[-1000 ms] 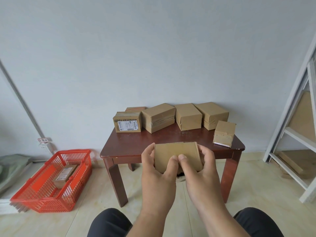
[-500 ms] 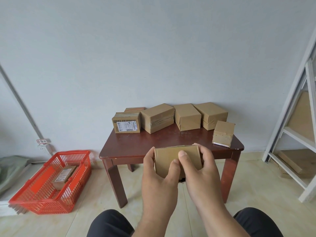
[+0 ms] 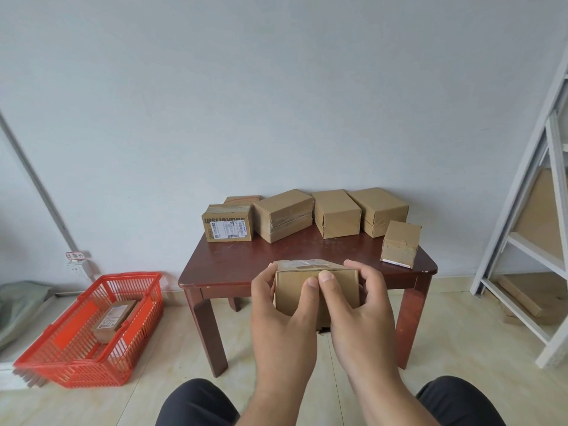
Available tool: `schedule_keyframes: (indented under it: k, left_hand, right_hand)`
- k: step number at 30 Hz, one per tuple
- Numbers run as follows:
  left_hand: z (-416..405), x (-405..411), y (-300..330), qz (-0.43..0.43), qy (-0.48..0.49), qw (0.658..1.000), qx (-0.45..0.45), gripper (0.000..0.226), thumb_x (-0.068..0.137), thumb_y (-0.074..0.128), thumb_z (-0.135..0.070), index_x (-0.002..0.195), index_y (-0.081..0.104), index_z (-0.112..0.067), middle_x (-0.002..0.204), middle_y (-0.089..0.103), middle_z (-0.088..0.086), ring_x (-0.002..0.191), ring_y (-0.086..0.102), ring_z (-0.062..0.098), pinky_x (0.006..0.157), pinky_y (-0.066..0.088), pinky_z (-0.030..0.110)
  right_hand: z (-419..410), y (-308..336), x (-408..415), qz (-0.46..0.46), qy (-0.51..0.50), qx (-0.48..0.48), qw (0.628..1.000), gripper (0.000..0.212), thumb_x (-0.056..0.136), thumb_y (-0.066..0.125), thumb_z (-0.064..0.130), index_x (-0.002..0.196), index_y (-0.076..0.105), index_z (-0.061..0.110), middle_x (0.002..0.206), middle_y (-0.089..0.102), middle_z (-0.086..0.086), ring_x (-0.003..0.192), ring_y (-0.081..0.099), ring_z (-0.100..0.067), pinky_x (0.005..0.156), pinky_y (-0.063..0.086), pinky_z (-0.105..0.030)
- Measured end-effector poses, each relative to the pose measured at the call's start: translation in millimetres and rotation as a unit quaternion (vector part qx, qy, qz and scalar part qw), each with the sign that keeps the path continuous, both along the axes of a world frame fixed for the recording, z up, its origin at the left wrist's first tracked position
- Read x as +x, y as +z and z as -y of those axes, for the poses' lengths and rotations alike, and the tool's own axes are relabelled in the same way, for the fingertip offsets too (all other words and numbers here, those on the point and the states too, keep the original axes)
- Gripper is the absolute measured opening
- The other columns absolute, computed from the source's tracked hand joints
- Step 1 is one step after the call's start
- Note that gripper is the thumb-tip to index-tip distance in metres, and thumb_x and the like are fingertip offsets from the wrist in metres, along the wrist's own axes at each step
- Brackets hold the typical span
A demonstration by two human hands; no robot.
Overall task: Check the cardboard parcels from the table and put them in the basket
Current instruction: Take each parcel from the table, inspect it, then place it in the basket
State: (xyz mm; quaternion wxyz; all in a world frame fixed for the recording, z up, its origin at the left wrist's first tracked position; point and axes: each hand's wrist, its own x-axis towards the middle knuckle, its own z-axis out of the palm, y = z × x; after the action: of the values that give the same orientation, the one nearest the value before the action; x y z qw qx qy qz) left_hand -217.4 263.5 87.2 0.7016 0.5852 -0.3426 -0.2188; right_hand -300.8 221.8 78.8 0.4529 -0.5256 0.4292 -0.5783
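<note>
Nearest the camera, a seated person's two knees framed the bottom edge. Just beyond them, both hands held one small cardboard parcel [image 3: 316, 290] in the air in front of the desk [image 3: 239, 269]. The left hand [image 3: 276, 321] wrapped the parcel's left side and the right hand [image 3: 365, 315] its right side; the fingers [image 3: 353, 269] curled round the far face while both thumbs pressed together on the near face. A taped top with a torn label tilted into view.

The parcel looked light and stiff, its plain card offering dry grip; holding it by opposite side faces, as here, seemed the safest hold for turning it.

On the floor to the left stood a red basket [image 3: 129, 276] with one labelled parcel [image 3: 113, 318] already inside. Farther off, on the dark wooden desk, six more parcels waited: a row [image 3: 336, 215] along the far edge and one small box [image 3: 399, 244] standing near the right corner. A white shelf frame [image 3: 522, 247] stood at the right.
</note>
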Motion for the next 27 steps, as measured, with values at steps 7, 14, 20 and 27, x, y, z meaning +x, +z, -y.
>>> schedule_keyframes:
  k: [7,14,20,27]
  left_hand:
    - [-3.3,0.6,6.0,-0.015,0.002,1.0,-0.001,0.034,0.091,0.08,-0.028,0.111,0.055,-0.04,0.094,0.071,-0.025,0.085,0.068,-0.01,0.072,0.061,0.024]
    - [-4.4,3.1,12.3,-0.033,-0.003,0.999,0.007,0.03,0.092,0.079,-0.029,0.109,0.055,-0.028,0.086,0.069,-0.034,0.071,0.067,-0.007,0.071,0.062,0.033]
    - [-5.1,3.9,2.0,-0.016,-0.01,1.0,0.023,0.036,0.092,0.079,-0.023,0.114,0.054,-0.036,0.097,0.072,-0.028,0.084,0.07,-0.004,0.074,0.063,0.029]
    - [-8.7,13.3,2.1,-0.046,-0.101,0.99,0.088,0.036,0.097,0.068,-0.025,0.11,0.057,-0.056,0.106,0.077,-0.022,0.102,0.071,-0.002,0.086,0.052,0.02]
  right_hand:
    - [-5.0,-2.2,-1.3,-0.015,-0.001,-0.017,1.0,0.042,0.089,0.079,0.042,0.127,0.061,0.034,0.108,0.07,0.014,0.089,0.066,0.011,0.067,0.05,-0.007]
    - [-5.5,-4.5,-3.6,-0.006,0.042,0.017,0.999,0.042,0.093,0.075,0.041,0.13,0.057,0.037,0.119,0.069,0.018,0.096,0.066,0.013,0.074,0.052,-0.01]
    - [4.0,4.5,-8.1,0.024,0.162,0.156,0.974,0.048,0.093,0.07,0.035,0.14,0.06,0.041,0.118,0.076,0.016,0.108,0.072,-0.006,0.095,0.057,-0.036]
    - [4.8,9.2,-19.4,-0.045,0.171,0.088,0.98,0.047,0.096,0.067,0.012,0.128,0.058,0.046,0.101,0.078,0.025,0.091,0.071,0.011,0.072,0.049,-0.008]
